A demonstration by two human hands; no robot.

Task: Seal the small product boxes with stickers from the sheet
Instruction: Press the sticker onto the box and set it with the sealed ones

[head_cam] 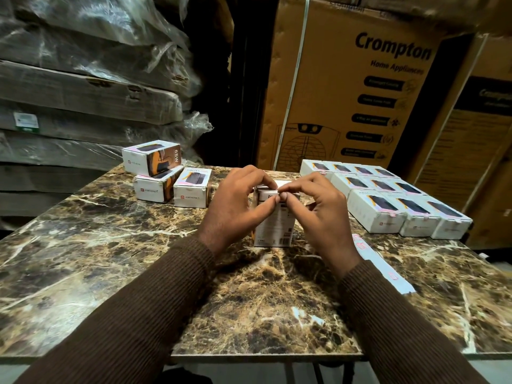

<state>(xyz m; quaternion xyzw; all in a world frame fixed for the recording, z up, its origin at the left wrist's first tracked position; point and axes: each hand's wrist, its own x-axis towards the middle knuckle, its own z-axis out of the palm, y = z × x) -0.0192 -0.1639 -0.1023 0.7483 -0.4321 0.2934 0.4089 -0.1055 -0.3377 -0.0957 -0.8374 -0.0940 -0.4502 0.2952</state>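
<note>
Both hands' grip pinches a sticker (278,192) atop the upright box (274,225); just below, an uneven press could crease the seal

3 boxes (166,176) left, box rows (388,200) right, on table (110,259).

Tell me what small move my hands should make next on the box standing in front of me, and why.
Probably press the sticker down over the top flap edge. Both hands, left hand and right hand, pinch at the upper front edge of the upright box, which stands on the marble table. It is not yet among the grid of boxes on the right.
</note>
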